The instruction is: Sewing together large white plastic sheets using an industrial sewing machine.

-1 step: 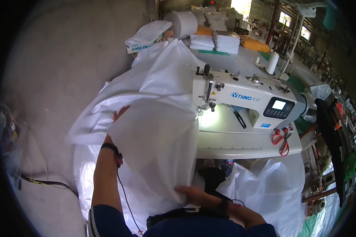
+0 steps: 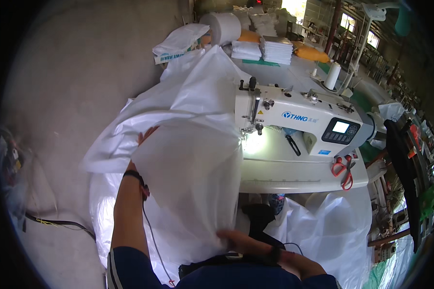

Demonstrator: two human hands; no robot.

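A large sheet of thin white plastic-like fabric [image 2: 188,178] spreads over the left part of the sewing table and hangs toward my body. Its right edge runs up to the needle area of a white sewing machine [image 2: 294,113], lit by a bright lamp. My left hand [image 2: 145,137] lies at the sheet's left side, fingers stretched out, its palm hidden behind a fold. Close to my body, my right hand [image 2: 231,238] grips the near right edge of the sheet; its fingertips are slightly blurred.
Red-handled scissors [image 2: 343,172] and a small dark tool [image 2: 292,144] lie on the machine bed. A white thread cone [image 2: 332,76] stands behind the machine. Folded white stacks [image 2: 276,50] and a white roll [image 2: 222,30] sit at the back. More white sheeting [image 2: 323,226] hangs at lower right.
My right hand has shifted slightly to the right, and the near part of the sheet has moved a little with it. My left hand stays almost in place.
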